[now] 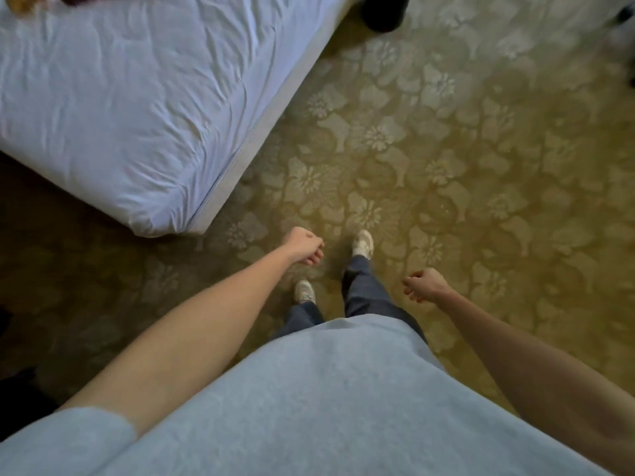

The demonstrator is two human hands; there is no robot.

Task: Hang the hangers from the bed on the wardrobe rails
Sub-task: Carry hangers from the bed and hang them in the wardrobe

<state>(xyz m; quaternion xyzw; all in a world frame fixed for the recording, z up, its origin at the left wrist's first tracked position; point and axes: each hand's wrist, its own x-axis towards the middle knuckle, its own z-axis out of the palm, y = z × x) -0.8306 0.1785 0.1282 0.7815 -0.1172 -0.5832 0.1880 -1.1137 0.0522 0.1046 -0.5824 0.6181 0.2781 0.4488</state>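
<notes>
Bed lies ahead-left; left hand and right hand hang, fingers loosely curled, holding nothing.

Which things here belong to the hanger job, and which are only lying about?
Job: bed with pale blue sheet; left hand and right hand, both loosely curled, holding nothing. No hangers or wardrobe visible.

Lying about: dark round object on the yellow floral carpet.
</notes>
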